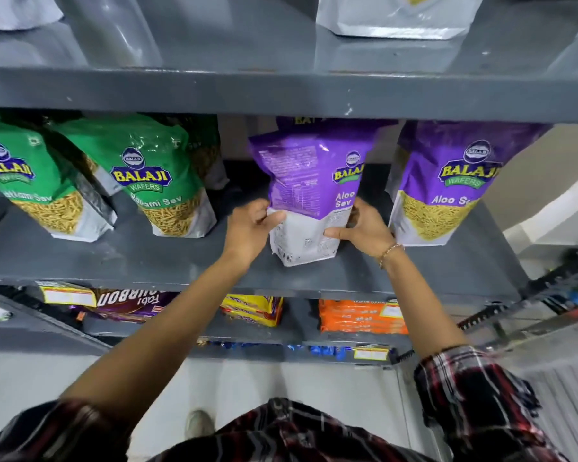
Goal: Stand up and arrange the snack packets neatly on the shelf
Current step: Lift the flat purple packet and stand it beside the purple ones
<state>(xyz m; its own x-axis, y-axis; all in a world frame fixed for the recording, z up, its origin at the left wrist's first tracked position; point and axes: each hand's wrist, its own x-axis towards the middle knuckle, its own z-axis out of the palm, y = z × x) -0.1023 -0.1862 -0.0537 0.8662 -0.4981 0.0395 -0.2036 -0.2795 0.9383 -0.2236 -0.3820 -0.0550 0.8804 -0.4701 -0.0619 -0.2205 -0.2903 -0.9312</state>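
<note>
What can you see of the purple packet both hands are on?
The purple packet is a glossy stand-up pouch, purple above and white at the base, its printed back panel turned partly toward the camera. It stands roughly upright, twisted, on the grey middle shelf. The left hand grips its lower left edge, the right hand its lower right. An "Aloo Sev" label shows just behind it, apparently on a second pouch.
</note>
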